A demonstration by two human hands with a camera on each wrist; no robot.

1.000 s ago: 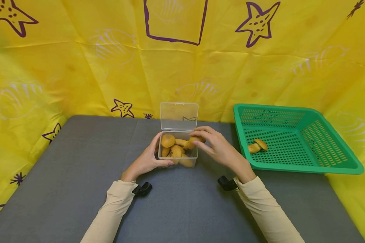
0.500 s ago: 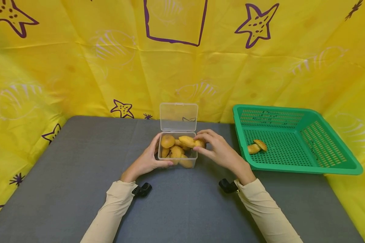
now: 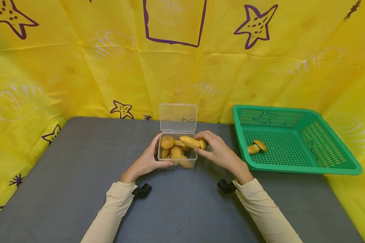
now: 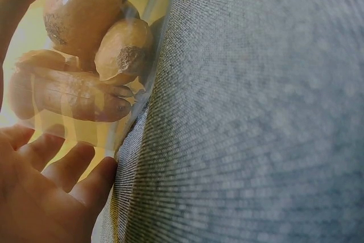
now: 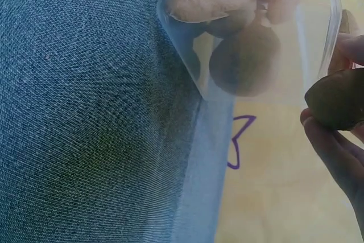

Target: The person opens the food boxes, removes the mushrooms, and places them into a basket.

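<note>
Held mushroom [image 3: 193, 143], head view: turning since the earlier frame, baring more cap, stem pointing left over the box [image 3: 185, 159], centre.
Right hand [image 3: 222, 150]: pinching near its cap, perhaps leaving the stem free.
Left hand [image 3: 145, 159]: gripping the box, probably steadying it.
Left wrist: left hand bracing the box, lower left.
Right wrist: mushroom showing beside the box, right edge.

R hand [image 5: 340, 160] w/ mushroom [image 5: 336, 101] in pinch, nr clear box [image 5: 304, 44] w/ other mushrooms [image 5: 244, 64] inside, blue-gray cloth [image 5: 85, 112] alongside

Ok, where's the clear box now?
In the head view, the clear box sits mid-frame on the gray tabletop, the left hand gripping its left side, the right hand holding a mushroom at its right rim.
</note>
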